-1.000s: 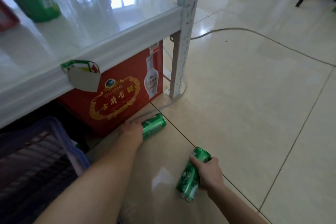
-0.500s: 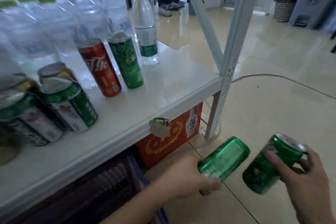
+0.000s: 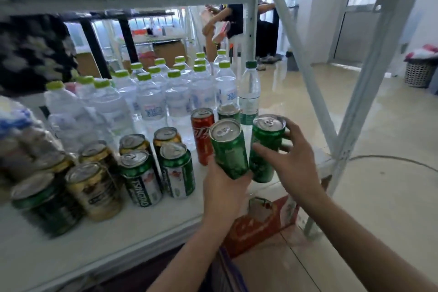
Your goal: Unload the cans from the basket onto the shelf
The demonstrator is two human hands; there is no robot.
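My left hand (image 3: pixel 222 193) grips a slim green can (image 3: pixel 228 148) upright over the right part of the white shelf (image 3: pixel 106 239). My right hand (image 3: pixel 292 163) holds a second slim green can (image 3: pixel 265 147) right beside it, the two cans almost touching. Both sit just in front of a red cola can (image 3: pixel 201 133) and another green can (image 3: pixel 228 111) standing on the shelf. I cannot tell whether the held cans rest on the shelf. A sliver of the blue basket (image 3: pixel 231 268) shows under my left forearm, below the shelf edge.
Several beer cans (image 3: pixel 139 175) stand at the shelf's front left, with many water bottles (image 3: pixel 151 102) behind. A slanted white shelf post (image 3: pixel 369 83) rises at right. A red carton (image 3: pixel 258 223) sits under the shelf. A cable (image 3: pixel 391 157) crosses the tiled floor. A person stands far behind.
Both hands picked the green cans up from the floor and lifted them to the shelf, turning them upright. My view rose from the floor to shelf level.
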